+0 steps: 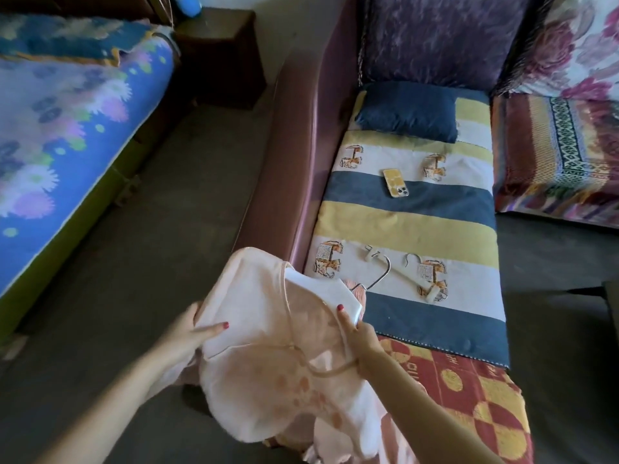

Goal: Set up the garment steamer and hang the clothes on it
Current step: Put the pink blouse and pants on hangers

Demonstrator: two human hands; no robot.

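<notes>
Gripping pale pink garment [268, 356] with both hands: left hand [197, 333] pinching shoulder, right hand [360, 336] closed on white hanger [331, 293] inside neckline, above striped mattress [408, 216] edge. Threading step, likely; next, seat second shoulder (spare hanger [402, 274] nearby; steamer unseen).

Dim, soft light; floor [174, 249] left of the hands lies in shadow, edges bend and blur, blanket [67, 128] looks smeared.
</notes>
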